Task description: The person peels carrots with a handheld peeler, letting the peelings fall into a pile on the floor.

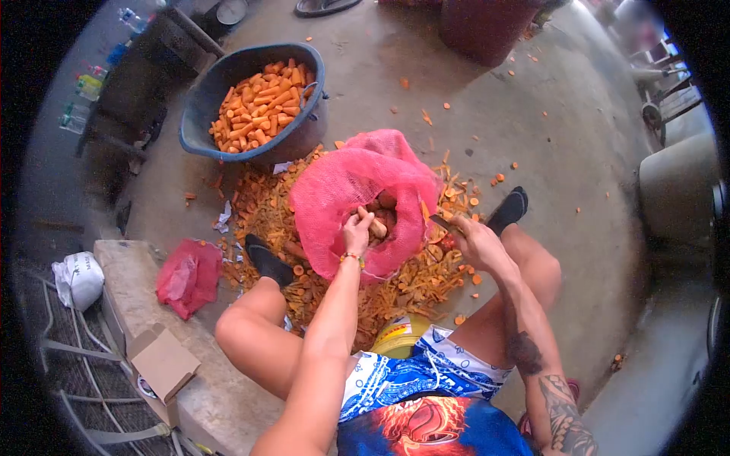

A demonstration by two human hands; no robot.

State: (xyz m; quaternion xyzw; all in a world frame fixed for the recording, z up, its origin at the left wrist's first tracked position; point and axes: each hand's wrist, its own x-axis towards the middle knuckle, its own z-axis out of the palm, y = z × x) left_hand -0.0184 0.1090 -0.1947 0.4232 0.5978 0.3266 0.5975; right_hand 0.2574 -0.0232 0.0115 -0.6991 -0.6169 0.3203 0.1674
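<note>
A pink mesh sack stands open between the person's legs, with brownish unpeeled carrots inside. My left hand reaches into the sack's mouth, its fingers closed around a pale carrot. Just right of the sack, my right hand is wrapped round the handle of a knife, whose dark blade points left toward the sack. Orange peelings and cut ends lie heaped on the floor around the sack.
A blue-grey tub of peeled carrots stands upper left. A yellow bucket is between the thighs. Left are a crumpled pink sack, a cardboard box on a ledge and a white bag. Bins stand at the top and right.
</note>
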